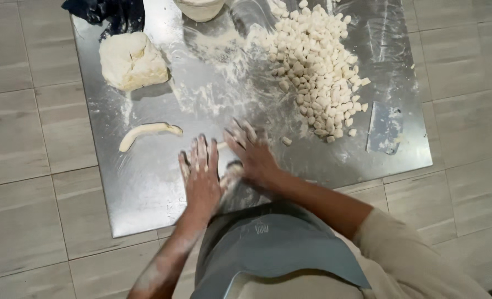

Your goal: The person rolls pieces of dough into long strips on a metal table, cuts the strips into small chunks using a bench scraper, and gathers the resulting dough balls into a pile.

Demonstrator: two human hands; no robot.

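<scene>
Both hands lie flat, fingers spread, on a thin dough rope (230,176) on a floured metal sheet (146,188). My left hand (200,178) presses its near end, and my right hand (252,155) covers the far part. Only a short bit of the rope shows between the palms. Flour dusts both hands and my left forearm.
A curved dough strip (146,133) lies left of the hands, a large dough lump (132,60) beyond it. A heap of several small cut dough pieces (318,61) fills the far right, one stray piece (286,140) nearer. A metal scraper (384,127) lies right; bowl (200,8) and dark cloth (113,12) at the far edge.
</scene>
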